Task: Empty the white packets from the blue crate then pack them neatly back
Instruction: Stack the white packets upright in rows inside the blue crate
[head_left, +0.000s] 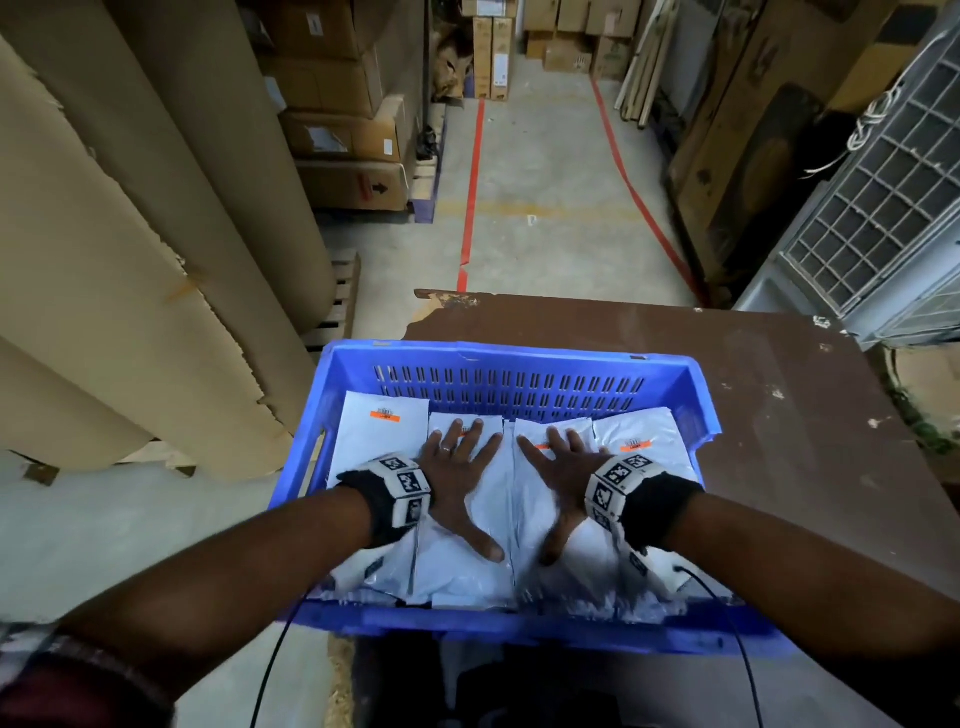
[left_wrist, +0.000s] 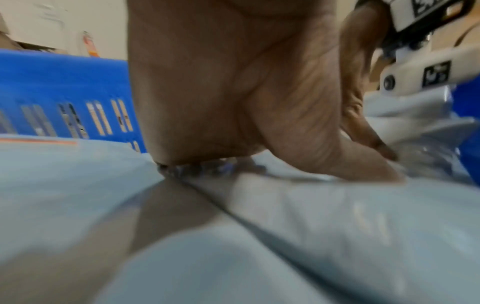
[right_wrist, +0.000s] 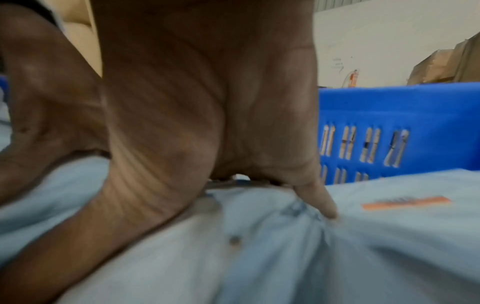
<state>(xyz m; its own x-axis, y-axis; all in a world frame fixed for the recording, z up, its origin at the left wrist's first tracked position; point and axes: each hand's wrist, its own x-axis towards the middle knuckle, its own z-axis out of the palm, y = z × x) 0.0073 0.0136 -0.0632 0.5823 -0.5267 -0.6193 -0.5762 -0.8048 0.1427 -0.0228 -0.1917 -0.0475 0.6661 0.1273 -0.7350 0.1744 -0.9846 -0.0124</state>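
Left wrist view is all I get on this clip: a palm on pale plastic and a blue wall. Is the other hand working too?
Observer: Yes. The right hand lies flat, fingers spread, on the white packets, beside the left hand.
Operator: Are any packets outside the crate?
Observer: None that the head view shows; they lie side by side inside the blue crate.
Operator: What does the crate stand on?
Observer: A worn brown table in a storeroom aisle, with large cardboard rolls to the left.
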